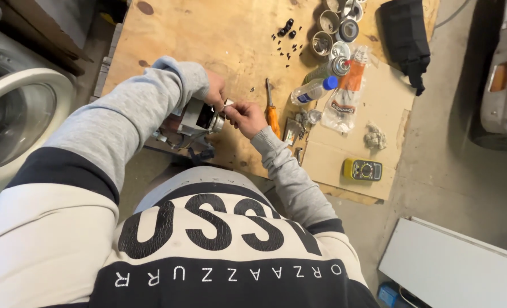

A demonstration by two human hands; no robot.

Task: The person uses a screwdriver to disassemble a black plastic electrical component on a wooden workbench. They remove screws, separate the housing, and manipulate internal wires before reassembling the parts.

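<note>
A small grey electric motor (195,121) lies at the near edge of a plywood table (219,40), partly hidden by my left sleeve. My left hand (215,89) reaches over the motor from above. My right hand (245,117) sits at the motor's shaft end. Between the fingertips of both hands is a small white strip (229,104), stretched just above the shaft. An orange-handled screwdriver (272,112) lies right beside my right hand.
A plastic bottle with a blue cap (313,90), a spray can (329,69), several metal rings (329,23), black screws (286,31), a clear bag (345,97), a yellow multimeter (362,169) and a black pouch (404,37) lie on the table. A washing machine (14,114) stands on the left.
</note>
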